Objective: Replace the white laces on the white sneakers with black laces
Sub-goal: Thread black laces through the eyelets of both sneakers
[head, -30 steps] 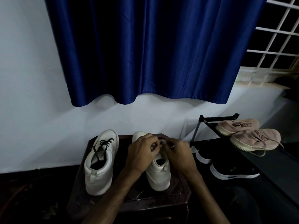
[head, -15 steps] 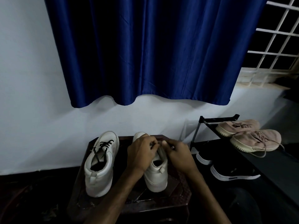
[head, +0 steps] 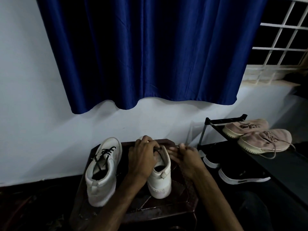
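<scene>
- The left white sneaker point(head: 101, 177) stands heel-first by the tabletop's point(head: 166, 212) left edge, with a black lace point(head: 104, 155) threaded through it.
- The right white sneaker point(head: 160, 180) stands mid-tabletop.
- The left hand point(head: 141, 157) curls over its upper and grips it. A black strand point(head: 158, 148) shows at the fingertips.
- The right hand point(head: 185, 157) is just beside that shoe, fingertips bunched. I cannot tell whether they pinch anything.
- A blue curtain point(head: 150, 55) hangs on the wall behind.

Both hands point(head: 141, 160) point(head: 185, 157) pinch black lace point(head: 157, 149) on sneaker point(head: 160, 179)
</scene>
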Motion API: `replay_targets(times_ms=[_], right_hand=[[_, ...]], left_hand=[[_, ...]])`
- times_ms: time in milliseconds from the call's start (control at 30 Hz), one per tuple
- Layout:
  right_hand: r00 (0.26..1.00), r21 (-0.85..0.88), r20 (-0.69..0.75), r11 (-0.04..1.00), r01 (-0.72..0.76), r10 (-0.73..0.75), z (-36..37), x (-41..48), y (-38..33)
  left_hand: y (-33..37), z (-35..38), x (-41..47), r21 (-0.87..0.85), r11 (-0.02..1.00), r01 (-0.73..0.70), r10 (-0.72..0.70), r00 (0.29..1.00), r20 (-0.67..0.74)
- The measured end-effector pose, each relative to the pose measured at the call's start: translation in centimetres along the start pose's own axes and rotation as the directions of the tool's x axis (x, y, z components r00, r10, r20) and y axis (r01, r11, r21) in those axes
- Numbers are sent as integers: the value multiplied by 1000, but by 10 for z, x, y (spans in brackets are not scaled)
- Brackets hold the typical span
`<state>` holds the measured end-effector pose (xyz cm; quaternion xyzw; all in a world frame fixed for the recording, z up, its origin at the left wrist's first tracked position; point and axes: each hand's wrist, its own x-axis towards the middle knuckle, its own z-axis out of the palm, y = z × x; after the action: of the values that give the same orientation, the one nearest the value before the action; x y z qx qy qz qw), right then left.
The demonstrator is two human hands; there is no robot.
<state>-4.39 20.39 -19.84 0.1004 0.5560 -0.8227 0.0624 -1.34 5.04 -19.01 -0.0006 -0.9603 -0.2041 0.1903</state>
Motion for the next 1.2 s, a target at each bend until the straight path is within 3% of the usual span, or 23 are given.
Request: replay_targets(times_ms=[67, 133, 167, 200, 233, 300, 333, 367, 433, 500, 633, 767, 867, 933, 1000, 1067, 1133, 1200], right_hand=[[994, 170, -109, 985, 3, 16, -27, 1, -1], [963, 201, -268, 977, 67, -10, -56, 3, 5], [937, 83, -340, 989, 119, -84, -68, 4, 8], [903, -150, -371, 973, 173, -218, -78, 7, 12], [864, -413, -332, 882, 227, -378, -83, 7, 12], [779, -755, -75, 546, 364, -622, -79, 4, 6], [723, -803, 84, 382, 457, -686, -71, 3, 1], [687, -789, 222, 287, 544, -692, -57, 1, -4], [690, -680, 437, 291, 673, -577, -24, -10, -6], [694, -620, 525, 338, 708, -492, -5, -13, 3], [775, -705, 356, 395, 589, -522, -13, -1, 17], [869, -925, 195, 210, 317, -456, -49, -3, 3], [962, -992, 123, 1, 127, -244, -74, -10, -9], [984, -987, 142, -85, 134, -105, -73, -10, -10], [954, -972, 234, -43, 230, -186, -59, -5, -12], [861, -860, 349, 238, 451, -370, -35, -6, -13], [801, -644, 443, 478, 597, -404, -11, -9, -12], [789, -600, 452, 514, 614, -416, 0, -9, -2]], left_hand=[[-1, 0, -1, -10, 1000, 20, -20, 1000, 6], [-1, 1, -1, -32, 999, 21, -21, 1000, 1], [-2, 2, -2, -43, 999, 21, -21, 1000, -6], [-2, 3, -3, -51, 999, 19, -20, 1000, -13], [-3, 3, -3, -60, 998, 13, -15, 1000, -25], [-3, 5, -4, -77, 997, -3, 0, 999, -47], [-3, 5, -4, -82, 997, -7, 3, 998, -55], [-2, 5, -4, -80, 997, -9, 5, 998, -57], [-2, 5, -4, -73, 997, -12, 8, 998, -57], [-2, 3, -5, -64, 998, -3, 0, 999, -52], [-4, 2, -6, -55, 998, 5, -7, 999, -39], [0, 2, -7, -76, 997, 14, -18, 999, -46], [0, 3, -9, -84, 996, 2, -11, 995, -100], [1, 5, -10, -80, 997, 13, -24, 991, -129], [2, 5, -11, -75, 996, 54, -65, 986, -153], [2, 6, -12, -76, 992, 103, -115, 979, -171], [1, 4, -13, -113, 984, 138, -157, 971, -181], [0, 3, -15, -179, 964, 196, -224, 964, -147]])
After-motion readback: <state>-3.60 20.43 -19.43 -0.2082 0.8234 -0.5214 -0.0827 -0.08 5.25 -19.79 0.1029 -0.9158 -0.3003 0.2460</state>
